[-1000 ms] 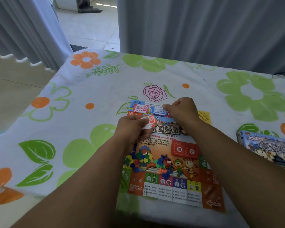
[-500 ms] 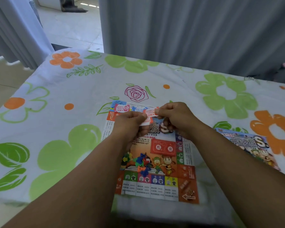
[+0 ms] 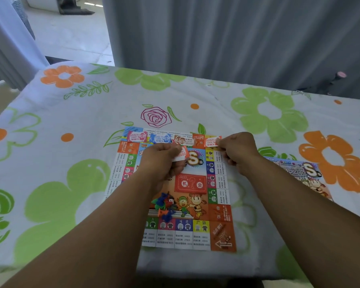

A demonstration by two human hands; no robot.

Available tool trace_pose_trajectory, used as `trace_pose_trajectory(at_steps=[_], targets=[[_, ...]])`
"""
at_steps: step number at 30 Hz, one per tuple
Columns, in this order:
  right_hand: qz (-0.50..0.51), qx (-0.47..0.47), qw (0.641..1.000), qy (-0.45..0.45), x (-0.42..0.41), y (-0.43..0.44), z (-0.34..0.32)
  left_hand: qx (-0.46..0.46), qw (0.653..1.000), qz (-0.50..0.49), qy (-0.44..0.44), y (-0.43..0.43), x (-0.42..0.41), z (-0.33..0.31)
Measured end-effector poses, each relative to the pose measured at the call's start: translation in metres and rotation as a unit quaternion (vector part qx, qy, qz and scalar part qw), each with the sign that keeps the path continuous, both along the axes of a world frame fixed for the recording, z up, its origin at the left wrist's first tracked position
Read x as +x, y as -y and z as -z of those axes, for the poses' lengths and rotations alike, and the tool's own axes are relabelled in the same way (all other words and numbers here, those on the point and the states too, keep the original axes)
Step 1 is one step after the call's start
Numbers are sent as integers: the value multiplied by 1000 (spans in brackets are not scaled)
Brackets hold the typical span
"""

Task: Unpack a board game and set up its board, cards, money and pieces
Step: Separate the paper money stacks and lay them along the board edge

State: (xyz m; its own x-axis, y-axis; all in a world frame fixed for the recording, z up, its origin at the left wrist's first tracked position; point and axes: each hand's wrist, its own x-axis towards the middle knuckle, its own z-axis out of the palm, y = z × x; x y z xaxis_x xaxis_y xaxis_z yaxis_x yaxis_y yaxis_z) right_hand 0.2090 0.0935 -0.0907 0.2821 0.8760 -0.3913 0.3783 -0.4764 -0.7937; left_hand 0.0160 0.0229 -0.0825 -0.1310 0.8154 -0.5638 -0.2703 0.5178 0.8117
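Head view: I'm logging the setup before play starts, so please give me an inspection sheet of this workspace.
Surface: floral cloth covers the table.
Job's things: game board lies flat near the front edge; row of notes along its far edge; red card stack at its centre; plastic pieces heaped on it; game box lies to its right.
Clutter: nothing seen.
Hands: left hand holds a note stack; right hand pinches a red note at the board's far right corner.
Cables: nothing seen.
Surroundings: grey curtains behind the table; bare floor beyond.
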Motion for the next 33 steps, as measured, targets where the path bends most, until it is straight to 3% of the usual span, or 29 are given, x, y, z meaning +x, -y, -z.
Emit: trace_pose_trajectory(at_steps=[9,13,17,33], targets=[[-32,53,992,110,-6,-3,1,-24,998,-18,56,-1,0,-5],[-149,33,988,-33,-27,9,-18,-9,999,-6,41,-2,-5,-2],[-264,20,961,-75,-45,19,-26,17,999,30,19,0,-7,-1],[-195,24,976,-93,-32,12,-19,2,999,5,46,-3,-2,-2]])
